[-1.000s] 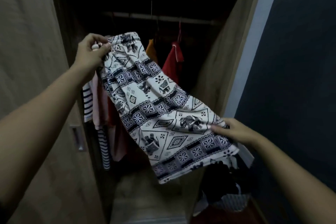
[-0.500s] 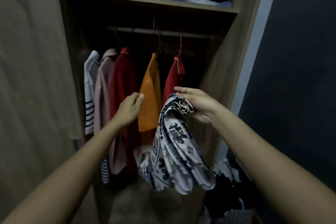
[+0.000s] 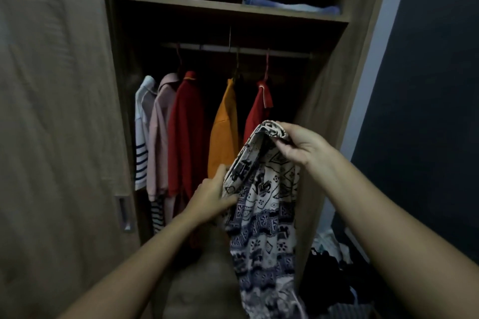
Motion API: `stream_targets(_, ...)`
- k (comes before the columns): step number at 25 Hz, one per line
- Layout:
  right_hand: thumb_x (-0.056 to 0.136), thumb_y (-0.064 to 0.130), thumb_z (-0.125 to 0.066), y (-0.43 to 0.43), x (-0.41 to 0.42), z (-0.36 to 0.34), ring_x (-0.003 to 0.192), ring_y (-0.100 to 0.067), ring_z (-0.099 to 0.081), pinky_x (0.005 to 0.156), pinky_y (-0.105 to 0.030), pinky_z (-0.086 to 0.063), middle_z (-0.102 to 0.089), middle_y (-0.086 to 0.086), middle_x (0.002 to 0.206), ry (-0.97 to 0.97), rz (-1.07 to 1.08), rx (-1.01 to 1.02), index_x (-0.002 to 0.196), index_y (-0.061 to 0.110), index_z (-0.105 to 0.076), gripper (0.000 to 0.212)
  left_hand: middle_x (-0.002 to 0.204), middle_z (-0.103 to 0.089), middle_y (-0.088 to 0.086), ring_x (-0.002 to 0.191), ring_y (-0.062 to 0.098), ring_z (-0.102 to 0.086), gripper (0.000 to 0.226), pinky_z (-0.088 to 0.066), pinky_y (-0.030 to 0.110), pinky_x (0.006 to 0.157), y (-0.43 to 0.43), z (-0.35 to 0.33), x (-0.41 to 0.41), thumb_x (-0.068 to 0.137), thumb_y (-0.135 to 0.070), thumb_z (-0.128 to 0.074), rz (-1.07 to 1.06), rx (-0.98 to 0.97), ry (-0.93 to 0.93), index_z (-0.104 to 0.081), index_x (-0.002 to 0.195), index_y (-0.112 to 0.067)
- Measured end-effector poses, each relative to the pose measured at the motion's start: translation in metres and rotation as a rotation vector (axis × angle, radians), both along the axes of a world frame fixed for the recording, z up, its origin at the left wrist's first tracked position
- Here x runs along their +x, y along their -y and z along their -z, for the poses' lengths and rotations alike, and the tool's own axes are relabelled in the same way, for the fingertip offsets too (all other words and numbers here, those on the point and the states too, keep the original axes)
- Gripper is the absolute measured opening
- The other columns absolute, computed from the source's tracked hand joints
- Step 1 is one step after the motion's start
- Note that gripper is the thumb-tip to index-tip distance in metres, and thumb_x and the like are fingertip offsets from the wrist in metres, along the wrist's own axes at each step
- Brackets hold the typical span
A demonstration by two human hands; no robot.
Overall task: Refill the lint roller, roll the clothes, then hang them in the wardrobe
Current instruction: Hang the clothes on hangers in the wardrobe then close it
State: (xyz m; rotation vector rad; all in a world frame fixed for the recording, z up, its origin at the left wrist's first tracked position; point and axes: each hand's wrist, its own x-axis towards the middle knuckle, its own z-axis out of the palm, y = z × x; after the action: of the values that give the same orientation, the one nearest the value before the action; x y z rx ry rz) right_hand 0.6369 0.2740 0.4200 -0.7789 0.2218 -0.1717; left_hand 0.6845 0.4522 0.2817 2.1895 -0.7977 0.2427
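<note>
A white garment with a dark blue elephant print (image 3: 264, 204) hangs in front of the open wardrobe. My right hand (image 3: 300, 144) grips its bunched top edge, holding it up. My left hand (image 3: 212, 195) pinches the cloth lower on its left side. The garment drapes down past my forearms toward the wardrobe floor. Behind it, the hanging rail (image 3: 233, 48) carries several shirts on hangers. No lint roller is in view.
On the rail hang a striped white shirt (image 3: 141, 137), a pink one (image 3: 160, 137), a red one (image 3: 184, 137), an orange one (image 3: 224, 127) and another red one (image 3: 258, 114). A shelf (image 3: 207, 5) above holds folded blue cloth (image 3: 290, 5). The sliding door (image 3: 57, 124) stands left. Dark clothes (image 3: 329, 274) are piled at lower right.
My left hand let go of the spread garment's top, and my right hand took it up bunched. My left hand has now come down from the hanging shirts onto the cloth.
</note>
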Motion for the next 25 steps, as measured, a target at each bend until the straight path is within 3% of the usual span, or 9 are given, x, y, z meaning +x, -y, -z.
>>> stream_targets(4, 0.089, -0.007, -0.05, 0.037, -0.022, -0.012, 0.053, -0.022, -0.067, 0.055, -0.03, -0.057, -0.063, -0.02, 0.07, 0.054, 0.087, 0.113, 0.078, -0.009, -0.054, 0.012, 0.1, -0.069, 0.003, 0.082, 0.014, -0.068, 0.068, -0.054, 0.033, 0.074, -0.003, 0.002, 0.016, 0.081, -0.021, -0.069, 0.122, 0.007, 0.133, -0.024, 0.127, -0.043)
stream_targets(8, 0.071, -0.019, -0.034, 0.06, -0.047, -0.008, 0.095, -0.023, -0.056, 0.101, -0.027, -0.046, -0.049, -0.019, 0.101, 0.161, 0.205, 0.125, 0.076, 0.002, -0.049, 0.026, 0.081, -0.065, -0.025, 0.076, -0.013, -0.059, 0.044, -0.042, 0.006, 0.067, -0.016, -0.018, 0.04, 0.074, -0.003, -0.074, 0.007, -0.255, 0.251, -0.054, 0.093, -0.038)
stream_targets(10, 0.071, -0.026, -0.025, 0.063, -0.056, 0.001, 0.101, -0.021, -0.053, 0.106, -0.027, -0.037, -0.053, -0.015, 0.098, 0.172, 0.18, -0.163, 0.08, 0.002, -0.05, 0.039, 0.074, -0.068, -0.024, 0.071, -0.013, -0.06, 0.039, -0.043, 0.005, 0.068, -0.018, -0.039, 0.049, 0.075, 0.006, -0.071, -0.043, -0.591, 0.072, -0.058, 0.088, -0.029)
stream_targets(12, 0.077, -0.026, -0.036, 0.069, -0.061, 0.008, 0.097, -0.018, -0.056, 0.094, -0.029, -0.046, -0.062, -0.009, 0.095, 0.107, 0.141, -0.667, 0.094, 0.003, -0.06, 0.042, 0.071, -0.069, -0.014, 0.069, -0.011, -0.062, 0.024, -0.046, 0.007, 0.067, -0.015, -0.056, 0.053, 0.081, 0.004, -0.066, -0.055, -0.776, -0.053, -0.062, 0.09, -0.018)
stream_targets(15, 0.087, 0.004, -0.057, 0.088, -0.062, 0.02, 0.084, -0.016, -0.06, 0.075, -0.033, -0.046, -0.069, -0.007, 0.095, -0.012, 0.265, -1.205, 0.1, 0.024, -0.067, 0.026, 0.076, -0.063, -0.011, 0.067, -0.004, -0.057, 0.009, -0.042, 0.011, 0.065, -0.001, -0.065, 0.05, 0.092, -0.011, -0.056, -0.13, -0.78, -0.027, -0.064, 0.092, -0.011)
stream_targets(18, 0.089, 0.029, -0.052, 0.099, -0.06, 0.024, 0.089, -0.026, -0.062, 0.076, -0.038, -0.048, -0.068, -0.008, 0.095, -0.216, 0.513, -1.57, 0.093, 0.026, -0.066, 0.015, 0.062, -0.047, -0.004, 0.056, 0.013, -0.043, 0.025, -0.028, 0.028, 0.055, 0.015, -0.07, 0.034, 0.1, -0.024, -0.039, -0.366, -0.651, 0.143, -0.051, 0.085, -0.008)
stream_targets(19, 0.09, 0.033, -0.048, 0.102, -0.059, 0.025, 0.091, -0.03, -0.062, 0.075, -0.038, -0.047, -0.067, -0.01, 0.094, -0.233, 0.533, -1.601, 0.088, 0.022, -0.064, 0.019, 0.058, -0.042, -0.003, 0.052, 0.014, -0.04, 0.025, -0.023, 0.03, 0.05, 0.018, -0.073, 0.027, 0.101, -0.025, -0.035, -0.399, -0.611, 0.209, -0.044, 0.085, -0.008)
stream_targets(22, 0.096, 0.047, -0.033, 0.096, -0.062, 0.021, 0.092, -0.025, -0.064, 0.072, -0.03, -0.046, -0.068, -0.006, 0.094, -0.179, 0.323, -1.293, 0.098, 0.011, -0.062, 0.047, 0.053, -0.04, -0.001, 0.045, 0.014, -0.039, 0.028, -0.021, 0.03, 0.044, 0.017, -0.082, 0.015, 0.101, -0.032, -0.032, -0.38, -0.516, 0.33, -0.04, 0.09, -0.007)
stream_targets(25, 0.094, 0.056, -0.028, 0.093, -0.058, 0.026, 0.107, -0.027, -0.061, 0.091, -0.039, -0.05, -0.064, -0.01, 0.12, -0.232, 0.189, -1.187, 0.12, 0.012, -0.056, 0.058, 0.069, -0.051, -0.003, 0.062, 0.008, -0.049, 0.022, -0.027, 0.027, 0.056, 0.008, -0.092, 0.023, 0.098, -0.037, -0.04, -0.313, -0.46, 0.165, -0.043, 0.098, -0.016)
